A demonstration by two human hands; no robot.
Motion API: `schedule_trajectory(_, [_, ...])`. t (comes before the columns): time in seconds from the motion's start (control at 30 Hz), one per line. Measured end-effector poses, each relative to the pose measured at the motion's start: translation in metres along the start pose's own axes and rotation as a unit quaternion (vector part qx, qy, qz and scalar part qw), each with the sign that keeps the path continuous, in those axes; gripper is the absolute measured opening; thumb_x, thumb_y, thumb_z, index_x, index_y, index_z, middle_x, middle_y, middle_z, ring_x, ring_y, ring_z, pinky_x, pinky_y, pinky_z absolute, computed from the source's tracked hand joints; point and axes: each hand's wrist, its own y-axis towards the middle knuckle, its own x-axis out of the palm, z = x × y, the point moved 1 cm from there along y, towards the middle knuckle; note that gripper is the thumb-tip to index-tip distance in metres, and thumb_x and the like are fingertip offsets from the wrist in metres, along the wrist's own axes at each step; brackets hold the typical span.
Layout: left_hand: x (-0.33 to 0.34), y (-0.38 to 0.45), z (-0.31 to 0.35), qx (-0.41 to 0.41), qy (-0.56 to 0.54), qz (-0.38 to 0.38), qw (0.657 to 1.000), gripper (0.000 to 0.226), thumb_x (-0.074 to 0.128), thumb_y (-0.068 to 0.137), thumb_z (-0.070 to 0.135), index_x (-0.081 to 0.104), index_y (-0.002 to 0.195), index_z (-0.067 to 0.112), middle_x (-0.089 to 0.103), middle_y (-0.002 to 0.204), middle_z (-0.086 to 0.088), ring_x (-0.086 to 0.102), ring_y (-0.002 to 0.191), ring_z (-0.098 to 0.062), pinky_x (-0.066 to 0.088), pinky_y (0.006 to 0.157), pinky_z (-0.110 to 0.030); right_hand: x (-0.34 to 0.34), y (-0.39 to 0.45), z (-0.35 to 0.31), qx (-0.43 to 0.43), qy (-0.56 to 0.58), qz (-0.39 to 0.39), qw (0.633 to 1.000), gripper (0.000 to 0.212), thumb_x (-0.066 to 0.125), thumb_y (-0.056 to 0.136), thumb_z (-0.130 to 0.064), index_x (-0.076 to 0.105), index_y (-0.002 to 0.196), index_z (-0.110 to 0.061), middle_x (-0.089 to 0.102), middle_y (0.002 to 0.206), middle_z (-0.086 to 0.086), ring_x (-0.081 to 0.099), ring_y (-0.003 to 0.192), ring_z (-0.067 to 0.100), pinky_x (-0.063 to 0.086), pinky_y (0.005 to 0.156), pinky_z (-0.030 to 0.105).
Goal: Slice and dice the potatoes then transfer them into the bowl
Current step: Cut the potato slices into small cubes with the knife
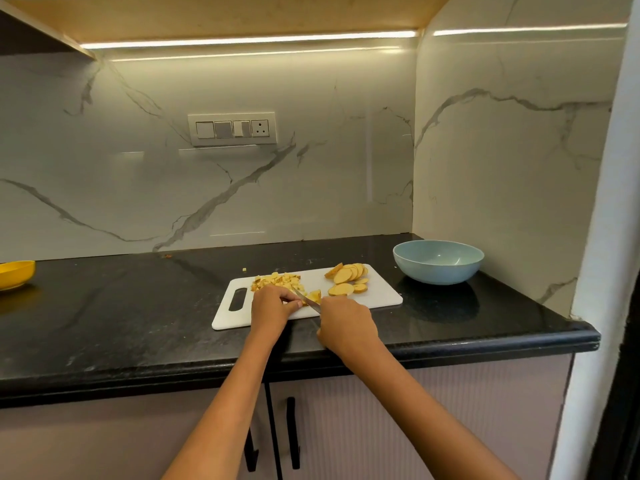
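A white cutting board [381, 296] lies on the black counter. Diced potato [277, 280] is heaped at its back left, and round potato slices [348, 275] lie at its back right. My right hand [346, 323] grips a knife [306, 299], its blade angled over a few potato pieces [314, 295] in the board's middle. My left hand [272, 303] rests on the board with curled fingers holding those pieces beside the blade. A light blue bowl [438, 261] stands to the right of the board; nothing shows inside it.
A yellow bowl [15, 273] sits at the counter's far left edge. One small potato bit [245, 269] lies on the counter behind the board. A marble wall closes the right side behind the blue bowl. A switch panel [232, 129] is on the back wall.
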Motion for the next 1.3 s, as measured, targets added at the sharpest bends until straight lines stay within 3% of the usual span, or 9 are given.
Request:
schedule_trajectory(0.43, [0.001,-0.002,0.001,0.023,0.02,0.008,0.999,0.005,0.071,0.079,0.008,0.075,0.081,0.005,0.071,0.084,-0.006,0.058,0.077,-0.009,0.042,0.071,-0.023,0.015,0.008,-0.007,-0.07,-0.134,0.017,0.988,0.026,0.043,0.096,-0.006,0.054,0.12,-0.005,0.06,0.114,0.011,0.06,0.101,0.024,0.047,0.077,0.031])
schedule_trajectory(0.6, [0.002,-0.002,-0.002,0.028,0.029,0.006,0.999,0.005,0.07,0.08,0.011,0.073,0.082,0.008,0.07,0.087,-0.004,0.059,0.081,-0.012,0.041,0.072,-0.023,0.021,0.011,0.015,-0.012,0.025,0.079,0.997,0.038,0.043,0.098,-0.016,0.039,0.136,-0.012,0.062,0.109,0.01,0.061,0.096,0.023,0.044,0.071,0.029])
schedule_trajectory(0.7, [0.004,0.001,-0.003,0.041,0.052,0.009,0.998,0.006,0.068,0.082,0.013,0.072,0.083,0.009,0.069,0.09,-0.003,0.055,0.082,-0.01,0.039,0.073,-0.023,0.021,0.017,0.03,0.022,0.135,0.122,0.983,0.035,0.037,0.101,-0.023,0.043,0.135,-0.016,0.064,0.106,0.008,0.061,0.093,0.021,0.048,0.075,0.031])
schedule_trajectory(0.83, [0.013,0.011,0.004,0.101,0.097,-0.015,0.99,0.014,0.059,0.087,0.003,0.071,0.092,0.003,0.068,0.099,-0.011,0.06,0.092,-0.02,0.041,0.076,-0.022,0.025,0.036,0.033,0.006,0.148,0.158,0.976,0.043,0.033,0.102,-0.024,0.031,0.145,-0.019,0.066,0.098,0.008,0.061,0.082,0.018,0.05,0.071,0.029])
schedule_trajectory(0.9, [0.017,0.015,0.009,0.159,0.091,-0.037,0.982,0.021,0.053,0.09,0.002,0.07,0.102,0.004,0.068,0.104,-0.011,0.06,0.098,-0.021,0.043,0.085,-0.023,0.024,0.047,0.033,0.004,0.14,0.173,0.975,0.046,0.031,0.103,-0.024,0.025,0.148,-0.02,0.065,0.096,0.008,0.056,0.074,0.016,0.043,0.063,0.025])
schedule_trajectory(0.97, [0.021,0.019,0.009,0.204,0.066,-0.089,0.973,0.02,0.056,0.09,0.008,0.069,0.105,0.009,0.068,0.105,-0.007,0.058,0.1,-0.019,0.043,0.092,-0.026,0.022,0.06,0.037,0.015,0.152,0.196,0.969,0.045,0.03,0.103,-0.025,0.027,0.148,-0.019,0.065,0.096,0.007,0.057,0.078,0.018,0.039,0.065,0.026])
schedule_trajectory(1.07, [0.023,0.031,-0.001,0.205,0.076,-0.156,0.963,0.021,0.065,0.085,0.03,0.07,0.098,0.015,0.068,0.099,-0.001,0.057,0.095,-0.014,0.044,0.09,-0.031,0.022,0.08,0.042,0.018,0.176,0.222,0.959,0.044,0.03,0.103,-0.026,0.029,0.146,-0.018,0.066,0.092,0.009,0.058,0.079,0.02,0.041,0.067,0.03])
schedule_trajectory(1.2, [0.019,0.05,-0.011,0.226,0.171,-0.138,0.949,0.029,0.06,0.086,0.041,0.066,0.096,0.015,0.066,0.1,0.002,0.052,0.098,-0.014,0.038,0.087,-0.026,0.026,0.109,0.046,-0.004,0.17,0.227,0.959,0.044,0.031,0.103,-0.025,0.031,0.146,-0.016,0.068,0.086,0.01,0.062,0.074,0.024,0.045,0.066,0.033])
schedule_trajectory(1.3, [0.021,0.064,-0.014,0.229,0.259,-0.101,0.933,0.029,0.053,0.089,0.044,0.062,0.1,0.018,0.063,0.106,0.005,0.048,0.102,-0.013,0.031,0.086,-0.028,0.028,0.131,0.05,-0.023,0.16,0.231,0.959,0.044,0.033,0.102,-0.023,0.031,0.146,-0.014,0.067,0.079,0.009,0.053,0.058,0.017,0.038,0.051,0.022])
